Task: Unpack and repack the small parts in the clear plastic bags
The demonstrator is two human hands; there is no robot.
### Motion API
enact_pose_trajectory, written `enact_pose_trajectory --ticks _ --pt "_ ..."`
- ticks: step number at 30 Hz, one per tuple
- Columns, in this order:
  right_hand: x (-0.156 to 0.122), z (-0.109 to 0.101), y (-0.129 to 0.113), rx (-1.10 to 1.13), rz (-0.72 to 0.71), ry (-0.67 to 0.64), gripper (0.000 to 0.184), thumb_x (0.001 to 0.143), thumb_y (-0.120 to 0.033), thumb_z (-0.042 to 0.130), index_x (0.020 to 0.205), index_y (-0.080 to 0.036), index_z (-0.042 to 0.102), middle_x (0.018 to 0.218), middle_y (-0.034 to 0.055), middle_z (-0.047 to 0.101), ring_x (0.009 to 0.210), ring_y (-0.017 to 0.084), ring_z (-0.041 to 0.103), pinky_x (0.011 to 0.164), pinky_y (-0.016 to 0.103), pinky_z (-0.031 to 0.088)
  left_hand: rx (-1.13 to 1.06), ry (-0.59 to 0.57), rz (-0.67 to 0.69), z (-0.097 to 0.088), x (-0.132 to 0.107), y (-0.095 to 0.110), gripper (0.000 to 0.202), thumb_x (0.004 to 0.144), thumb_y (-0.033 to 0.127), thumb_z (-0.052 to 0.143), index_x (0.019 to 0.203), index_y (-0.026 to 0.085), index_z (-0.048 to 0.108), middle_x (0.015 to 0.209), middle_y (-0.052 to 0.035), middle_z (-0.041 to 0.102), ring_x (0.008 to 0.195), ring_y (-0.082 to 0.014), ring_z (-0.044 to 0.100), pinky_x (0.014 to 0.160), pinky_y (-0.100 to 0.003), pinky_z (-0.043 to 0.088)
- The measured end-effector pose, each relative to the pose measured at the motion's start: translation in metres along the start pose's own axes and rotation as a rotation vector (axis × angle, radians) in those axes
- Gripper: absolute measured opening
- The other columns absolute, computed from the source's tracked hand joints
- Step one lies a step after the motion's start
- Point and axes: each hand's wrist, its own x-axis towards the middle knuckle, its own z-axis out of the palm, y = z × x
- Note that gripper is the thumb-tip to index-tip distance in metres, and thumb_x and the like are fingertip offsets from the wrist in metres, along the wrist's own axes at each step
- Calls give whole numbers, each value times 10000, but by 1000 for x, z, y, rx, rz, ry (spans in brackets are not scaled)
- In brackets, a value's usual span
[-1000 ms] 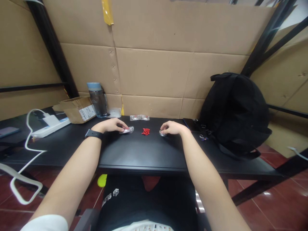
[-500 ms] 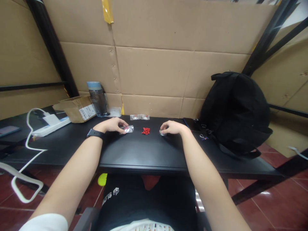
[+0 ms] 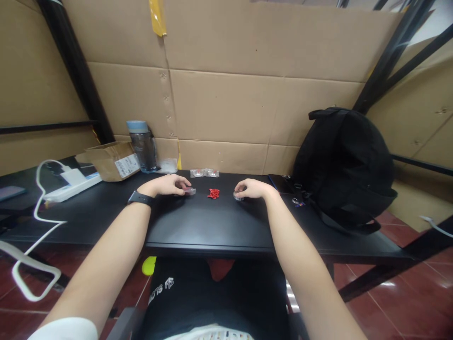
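Note:
My left hand point(image 3: 174, 184), with a dark watch on the wrist, pinches a small clear plastic packet point(image 3: 190, 191) with something reddish in it, at table height. Opposite, the fingertips of my right hand point(image 3: 249, 188) close on a small round, shiny clear piece point(image 3: 238, 196) at the tabletop; its exact kind is too small to tell. Between the hands lies a little heap of red pieces point(image 3: 213, 193). Behind them, two clear packets point(image 3: 204, 173) with round contents lie side by side near the cardboard wall.
The black table point(image 3: 210, 226) carries a water bottle point(image 3: 143, 146), an opened cardboard box point(image 3: 111, 160) and a white power strip point(image 3: 73, 187) on the left. A black backpack point(image 3: 347, 170) stands on the right, with a keyring point(image 3: 297, 202) beside it. Cardboard point(image 3: 226, 104) walls the back.
The packet in my left hand has tipped and now shows a narrower side. My right hand holds nearly the same place; the view has shifted slightly.

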Motion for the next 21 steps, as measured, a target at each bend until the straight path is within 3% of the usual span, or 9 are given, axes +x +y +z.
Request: enact_pose_trajectory --ticks 7,14,21 --pt "2 1 3 17 -13 1 362 735 -386 805 1054 -217 773 1035 49 775 884 201 699 802 268 499 70 151 44 0 3 -4 484 758 561 689 1093 217 749 1022 -60 778 894 -232 702 799 -276 507" --pt "1 1 2 9 -12 -6 360 738 -383 801 1058 -221 774 1041 46 776 895 202 701 799 264 500 175 330 75 -4 4 -6 389 747 568 700 898 224 801 912 -65 783 827 -250 691 772 -296 488" --pt "-2 -1 -2 2 -8 -18 348 761 -371 779 1069 -210 768 1045 48 774 901 195 697 808 258 494 107 414 110 -3 4 -2 380 772 567 703 906 230 817 962 -64 796 906 -264 709 828 -313 495"
